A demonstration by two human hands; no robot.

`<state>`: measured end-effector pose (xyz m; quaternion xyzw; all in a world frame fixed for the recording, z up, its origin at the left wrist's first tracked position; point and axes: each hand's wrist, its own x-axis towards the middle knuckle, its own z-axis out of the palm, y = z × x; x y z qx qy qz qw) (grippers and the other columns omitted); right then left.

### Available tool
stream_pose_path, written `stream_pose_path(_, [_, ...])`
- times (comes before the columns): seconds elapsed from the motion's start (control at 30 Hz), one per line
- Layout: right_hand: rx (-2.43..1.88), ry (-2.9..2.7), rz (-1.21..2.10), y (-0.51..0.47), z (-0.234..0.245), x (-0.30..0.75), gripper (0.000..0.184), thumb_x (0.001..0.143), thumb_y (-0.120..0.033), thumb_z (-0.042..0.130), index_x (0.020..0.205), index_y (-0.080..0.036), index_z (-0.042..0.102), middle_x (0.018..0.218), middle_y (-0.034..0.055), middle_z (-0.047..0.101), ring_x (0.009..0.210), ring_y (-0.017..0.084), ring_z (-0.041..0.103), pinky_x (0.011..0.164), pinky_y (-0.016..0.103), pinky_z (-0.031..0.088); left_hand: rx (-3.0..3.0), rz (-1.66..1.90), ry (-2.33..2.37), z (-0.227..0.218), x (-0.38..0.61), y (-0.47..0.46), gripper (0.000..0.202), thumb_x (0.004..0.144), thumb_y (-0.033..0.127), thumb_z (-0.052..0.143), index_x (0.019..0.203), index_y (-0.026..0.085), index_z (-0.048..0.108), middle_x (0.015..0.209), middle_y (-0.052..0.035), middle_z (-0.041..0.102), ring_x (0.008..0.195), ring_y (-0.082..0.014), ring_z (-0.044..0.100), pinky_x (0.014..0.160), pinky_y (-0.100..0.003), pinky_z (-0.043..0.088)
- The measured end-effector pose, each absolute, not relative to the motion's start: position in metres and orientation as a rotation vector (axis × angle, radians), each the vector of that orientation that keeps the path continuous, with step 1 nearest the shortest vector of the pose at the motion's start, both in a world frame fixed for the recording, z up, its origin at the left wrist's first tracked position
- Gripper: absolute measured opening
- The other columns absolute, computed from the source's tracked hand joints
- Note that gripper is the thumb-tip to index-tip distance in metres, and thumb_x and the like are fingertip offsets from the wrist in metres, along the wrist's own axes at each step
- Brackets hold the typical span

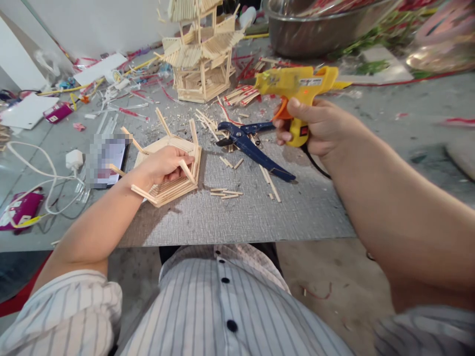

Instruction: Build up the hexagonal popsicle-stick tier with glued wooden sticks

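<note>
The left hand lies on a small stick frame on the table. Its fingers are curled down and press on one slanted stick of the frame. The right hand is closed tight around the handle of a yellow glue gun, held up above the table. The tip of the glue gun points to the left, toward the frame. The frame lies to the left of the gun and lower down, well apart from it. The left hand is the one on the frame.

There is one glue gun and one small frame. One tall stick tower stands farther back. One blue cutter lies between the two hands. A few loose short sticks lie near the frame. One metal bowl sits at the back.
</note>
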<state>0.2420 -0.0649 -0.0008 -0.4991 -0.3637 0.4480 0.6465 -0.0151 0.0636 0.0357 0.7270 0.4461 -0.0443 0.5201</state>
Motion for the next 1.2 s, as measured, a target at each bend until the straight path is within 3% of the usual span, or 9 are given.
stream_pose_path(0.6, [-1.169, -0.827, 0.998, -0.0656, -0.0003, 0.2395, 0.050, 0.041, -0.055, 0.086, 0.066, -0.020, 0.060, 0.058, -0.0029, 0.055, 0.041, 0.006, 0.044, 0.043, 0.028, 0.043, 1.711, -0.071, 1.075, 0.0340, -0.0152, 0.0634, 0.040, 0.089, 0.011, 0.044, 0.049, 0.013, 0.048, 0.038, 0.0005, 0.053, 0.023, -0.0001, 0.032, 0.030, -0.017, 0.014])
stream_pose_path(1.2, [-1.188, -0.853, 1.003, -0.0674, 0.0006, 0.2385, 0.052, 0.041, -0.056, 0.085, 0.067, -0.021, 0.058, 0.058, -0.0045, 0.055, 0.041, 0.007, 0.045, 0.044, 0.028, 0.042, 1.695, -0.069, 1.060, 0.0342, -0.0161, 0.0640, 0.040, 0.088, 0.011, 0.044, 0.048, 0.013, 0.048, 0.034, 0.0012, 0.049, 0.023, -0.0006, 0.030, 0.031, -0.017, 0.013])
